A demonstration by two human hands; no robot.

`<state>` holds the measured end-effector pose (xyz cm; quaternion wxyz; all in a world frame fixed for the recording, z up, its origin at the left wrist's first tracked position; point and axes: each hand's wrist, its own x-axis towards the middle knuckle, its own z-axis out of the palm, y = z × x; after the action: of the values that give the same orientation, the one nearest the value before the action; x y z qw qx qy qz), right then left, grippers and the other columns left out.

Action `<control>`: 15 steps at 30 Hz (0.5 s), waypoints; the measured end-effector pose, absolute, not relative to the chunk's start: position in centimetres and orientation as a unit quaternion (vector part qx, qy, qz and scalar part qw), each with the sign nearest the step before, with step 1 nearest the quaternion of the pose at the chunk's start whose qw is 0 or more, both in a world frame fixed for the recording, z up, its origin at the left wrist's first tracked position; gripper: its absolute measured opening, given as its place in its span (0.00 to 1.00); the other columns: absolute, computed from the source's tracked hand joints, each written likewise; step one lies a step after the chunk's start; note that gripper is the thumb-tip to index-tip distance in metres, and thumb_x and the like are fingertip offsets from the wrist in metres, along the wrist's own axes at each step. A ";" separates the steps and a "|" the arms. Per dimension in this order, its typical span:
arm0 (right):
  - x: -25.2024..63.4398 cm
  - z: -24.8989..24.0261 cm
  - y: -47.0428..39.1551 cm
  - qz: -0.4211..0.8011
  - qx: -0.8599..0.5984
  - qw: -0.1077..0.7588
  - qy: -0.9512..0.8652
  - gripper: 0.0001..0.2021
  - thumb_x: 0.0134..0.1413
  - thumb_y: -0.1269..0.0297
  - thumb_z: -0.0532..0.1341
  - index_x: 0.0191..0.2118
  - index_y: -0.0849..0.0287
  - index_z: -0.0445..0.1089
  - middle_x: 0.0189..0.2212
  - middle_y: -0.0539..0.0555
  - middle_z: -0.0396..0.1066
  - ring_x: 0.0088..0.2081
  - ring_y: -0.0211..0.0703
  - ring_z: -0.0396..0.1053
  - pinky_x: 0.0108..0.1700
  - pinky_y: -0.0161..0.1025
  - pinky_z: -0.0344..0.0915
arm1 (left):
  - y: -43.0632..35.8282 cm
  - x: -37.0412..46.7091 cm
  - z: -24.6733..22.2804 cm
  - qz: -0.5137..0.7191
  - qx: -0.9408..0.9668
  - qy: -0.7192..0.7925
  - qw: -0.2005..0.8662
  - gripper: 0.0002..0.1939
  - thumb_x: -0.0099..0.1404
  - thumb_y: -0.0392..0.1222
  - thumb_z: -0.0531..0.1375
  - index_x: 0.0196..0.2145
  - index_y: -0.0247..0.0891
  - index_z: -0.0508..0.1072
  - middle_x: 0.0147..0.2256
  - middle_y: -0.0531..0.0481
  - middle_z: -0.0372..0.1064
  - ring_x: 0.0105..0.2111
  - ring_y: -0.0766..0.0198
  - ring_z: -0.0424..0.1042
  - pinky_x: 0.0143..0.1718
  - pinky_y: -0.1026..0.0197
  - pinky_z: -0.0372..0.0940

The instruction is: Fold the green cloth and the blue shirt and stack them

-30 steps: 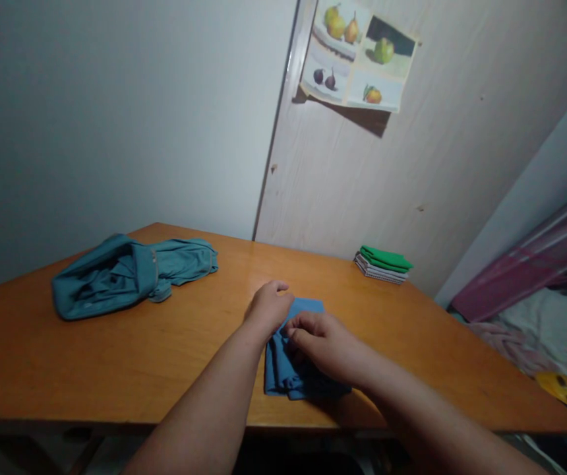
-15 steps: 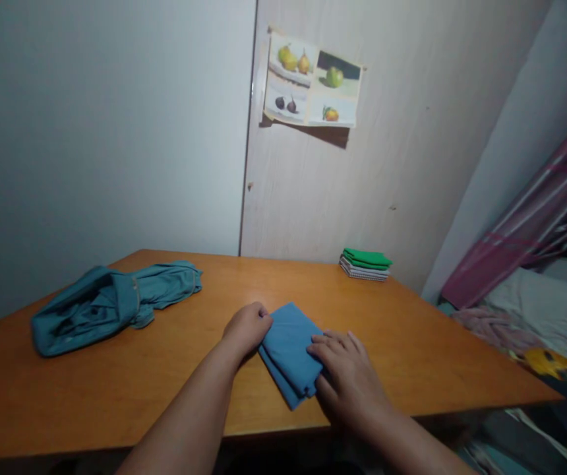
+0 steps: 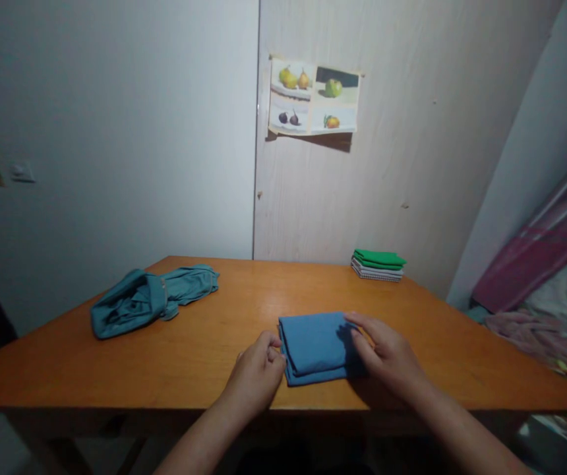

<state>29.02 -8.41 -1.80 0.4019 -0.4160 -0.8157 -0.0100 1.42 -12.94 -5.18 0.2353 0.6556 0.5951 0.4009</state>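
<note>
A folded blue cloth (image 3: 318,346) lies near the front edge of the wooden table (image 3: 204,356), its long sides running left to right. My left hand (image 3: 258,373) is closed at the cloth's left edge, fingers curled; whether it pinches any fabric is hidden. At the right end, my right hand (image 3: 387,353) has its fingers apart, with the fingertips at the cloth's upper right corner and the thumb over its top. A crumpled teal garment (image 3: 130,307) rests on the left part of the table.
At the back right of the table stands a stack of folded cloths, a green one (image 3: 380,258) on top of checked ones (image 3: 377,272). Fruit pictures (image 3: 313,99) hang on the wall behind. Beyond the right edge are a pink curtain (image 3: 535,244) and piled fabrics.
The blue cloth has turned from a slanted position to lie nearly square with the table's front edge. Both hands have moved with its ends. The view has shifted, showing more on the left.
</note>
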 end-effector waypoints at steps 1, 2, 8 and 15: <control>28.2 -1.7 -9.1 0.003 -0.379 0.373 -0.847 0.21 0.61 0.65 0.56 0.58 0.55 0.70 0.56 0.58 0.72 0.59 0.52 0.69 0.61 0.53 0.66 | -12.9 1.2 -5.4 0.409 0.651 0.592 0.241 0.07 0.63 0.37 0.54 0.39 0.41 0.68 0.24 0.58 0.65 0.25 0.66 0.66 0.27 0.65 0.55; 27.4 -1.7 -9.7 0.015 -0.351 0.339 -0.873 0.23 0.60 0.65 0.58 0.61 0.55 0.68 0.59 0.58 0.70 0.61 0.52 0.66 0.62 0.53 0.64 | -12.8 0.9 -5.5 0.415 0.648 0.591 0.243 0.06 0.63 0.36 0.53 0.38 0.41 0.68 0.24 0.58 0.64 0.25 0.66 0.66 0.27 0.65 0.55; 24.1 -3.5 -10.7 0.033 -0.367 0.274 -0.888 0.26 0.56 0.69 0.58 0.62 0.56 0.68 0.61 0.58 0.68 0.64 0.52 0.63 0.64 0.53 0.61 | -11.5 0.0 -5.5 0.416 0.623 0.620 0.233 0.04 0.61 0.37 0.56 0.34 0.41 0.71 0.27 0.54 0.70 0.29 0.65 0.68 0.28 0.65 0.56; 23.9 -4.1 -9.0 0.182 -0.467 0.359 -0.788 0.16 0.64 0.56 0.54 0.49 0.52 0.74 0.41 0.54 0.79 0.42 0.51 0.76 0.46 0.46 0.70 | -8.9 -0.8 -4.8 0.365 0.607 0.674 0.211 0.09 0.60 0.40 0.59 0.39 0.41 0.73 0.33 0.50 0.75 0.34 0.61 0.72 0.32 0.64 0.60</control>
<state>23.90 -9.02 -4.05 0.3589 -0.4667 -0.7875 0.1824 -0.79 -8.87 -4.80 0.2111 0.6073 0.6736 0.3646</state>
